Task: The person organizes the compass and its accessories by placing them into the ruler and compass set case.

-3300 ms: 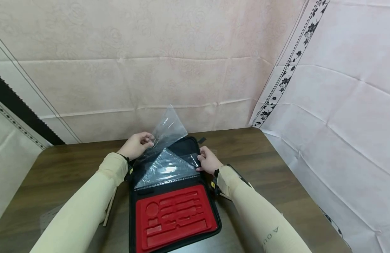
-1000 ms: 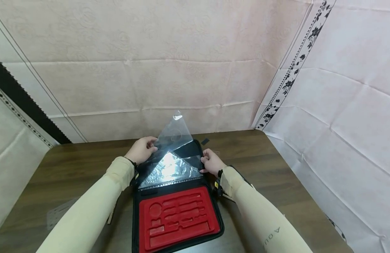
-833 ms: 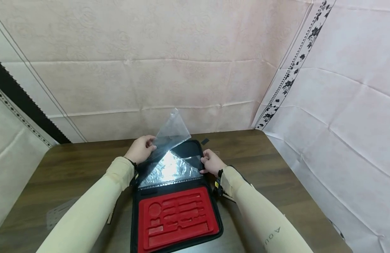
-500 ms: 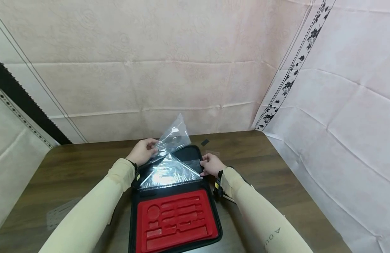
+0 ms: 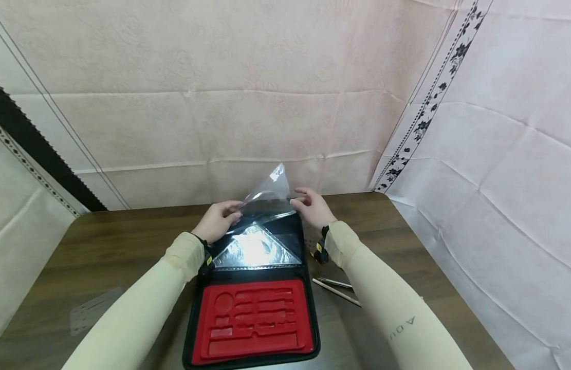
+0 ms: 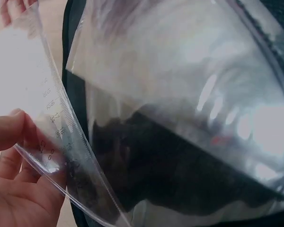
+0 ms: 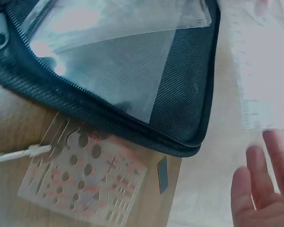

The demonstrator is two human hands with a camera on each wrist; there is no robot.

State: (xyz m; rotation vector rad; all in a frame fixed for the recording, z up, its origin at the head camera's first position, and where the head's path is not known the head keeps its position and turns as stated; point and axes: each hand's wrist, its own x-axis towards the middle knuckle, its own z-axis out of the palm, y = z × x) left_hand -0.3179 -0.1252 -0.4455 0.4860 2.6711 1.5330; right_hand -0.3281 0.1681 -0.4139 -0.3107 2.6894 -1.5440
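Note:
A clear set square with scale marks along its edge stands tilted over the lid of a black zip case. My left hand pinches its left side between thumb and fingers; the left wrist view shows the printed numbers near the thumb. My right hand is raised near the set square's right side, fingers extended and apart; whether a fingertip touches it I cannot tell. A shiny clear triangular shape lies at the lid's transparent pocket. The case's lower half holds a red moulded tray with shaped hollows.
A clear stencil template lies beside the case, near a small dark rectangle. Another clear template is on the wooden table at left. Thin sticks lie under my right forearm. A patterned cloth hangs behind.
My right hand has left the case lid's right edge and moved up beside the set square. My left hand has shifted right with the set square. The case sits straighter; sticks by the right arm show.

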